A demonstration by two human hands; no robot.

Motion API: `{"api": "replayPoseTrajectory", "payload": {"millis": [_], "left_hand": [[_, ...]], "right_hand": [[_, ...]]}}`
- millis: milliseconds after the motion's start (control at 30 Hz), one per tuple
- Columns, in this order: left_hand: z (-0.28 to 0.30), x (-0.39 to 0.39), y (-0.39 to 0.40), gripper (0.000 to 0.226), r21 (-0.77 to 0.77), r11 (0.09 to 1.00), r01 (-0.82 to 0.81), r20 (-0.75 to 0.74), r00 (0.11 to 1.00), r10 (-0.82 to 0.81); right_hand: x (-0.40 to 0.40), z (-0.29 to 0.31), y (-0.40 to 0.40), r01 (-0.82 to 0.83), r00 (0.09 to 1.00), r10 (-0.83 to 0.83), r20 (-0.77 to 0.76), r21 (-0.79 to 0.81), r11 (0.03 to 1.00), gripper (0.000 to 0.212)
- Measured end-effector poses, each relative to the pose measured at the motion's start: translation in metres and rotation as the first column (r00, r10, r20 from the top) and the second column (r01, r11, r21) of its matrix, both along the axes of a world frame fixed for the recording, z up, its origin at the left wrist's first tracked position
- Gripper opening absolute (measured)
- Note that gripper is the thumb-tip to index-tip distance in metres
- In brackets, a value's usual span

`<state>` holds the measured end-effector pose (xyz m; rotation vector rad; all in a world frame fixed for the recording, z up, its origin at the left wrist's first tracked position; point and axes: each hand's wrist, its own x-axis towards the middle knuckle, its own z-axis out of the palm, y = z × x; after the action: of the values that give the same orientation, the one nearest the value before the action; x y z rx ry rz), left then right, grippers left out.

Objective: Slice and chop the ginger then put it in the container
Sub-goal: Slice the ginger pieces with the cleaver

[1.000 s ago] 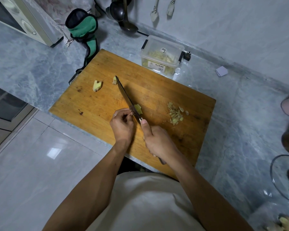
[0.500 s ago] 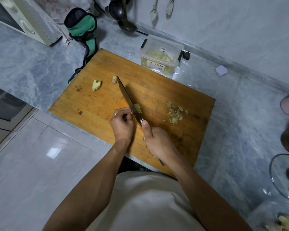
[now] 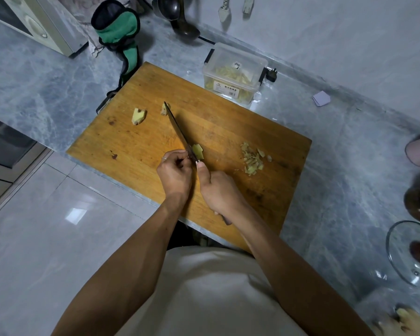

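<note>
Head view: a wooden cutting board (image 3: 228,132) lies slantwise on the grey marble counter (image 3: 337,166). The right hand (image 3: 220,190) is curled around the handle of a knife (image 3: 180,132); the handle is almost wholly hidden in the fist, with only a dark stub showing below the wrist. The blade runs from the hand toward 11 o'clock, edge down on the board. The left hand (image 3: 175,173), fingers bent, sits against the blade's left side; what its fingertips pinch is hidden, so whether it grips ginger cannot be told. A ginger slice (image 3: 197,151) leans against the blade's right face, just above the right thumb.

At 3 o'clock from the hands, a small pile of chopped ginger (image 3: 252,158) rests on the board. Two uncut chunks lie toward 11 o'clock: a larger chunk (image 3: 138,115), and a smaller chunk (image 3: 164,109) touching the knife tip and partly covered by it.

A clear plastic container (image 3: 234,73) stands at 12 o'clock, just off the board's far edge, with pale strips inside, blurred through its wall. A green and black cloth (image 3: 118,32) lies at 10 o'clock. At the right edge, a glass lid (image 3: 407,253) and dark jars are cut off.
</note>
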<state>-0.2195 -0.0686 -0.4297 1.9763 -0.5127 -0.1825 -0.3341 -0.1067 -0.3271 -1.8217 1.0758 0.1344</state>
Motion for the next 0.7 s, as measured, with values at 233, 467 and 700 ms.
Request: {"api": "replayPoseTrajectory", "payload": {"millis": [233,467,700], "left_hand": [[0.002,-0.001,0.002,0.016,-0.002,1.000,0.019,0.012,1.000,-0.019],[0.005,-0.002,0.008,0.018,0.020,0.999,0.043,0.030,0.999,-0.044],[0.014,0.001,0.012,0.022,-0.018,0.999,0.043,-0.223,0.974,-0.046]], "right_hand": [[-0.003,-0.002,-0.002,0.021,1.000,-0.021,-0.001,0.007,1.000,0.072],[-0.009,-0.005,0.003,-0.017,1.000,0.017,0.010,-0.016,1.000,0.074],[-0.008,-0.008,-0.014,0.122,0.988,-0.136,0.071,0.176,0.977,0.068]]}}
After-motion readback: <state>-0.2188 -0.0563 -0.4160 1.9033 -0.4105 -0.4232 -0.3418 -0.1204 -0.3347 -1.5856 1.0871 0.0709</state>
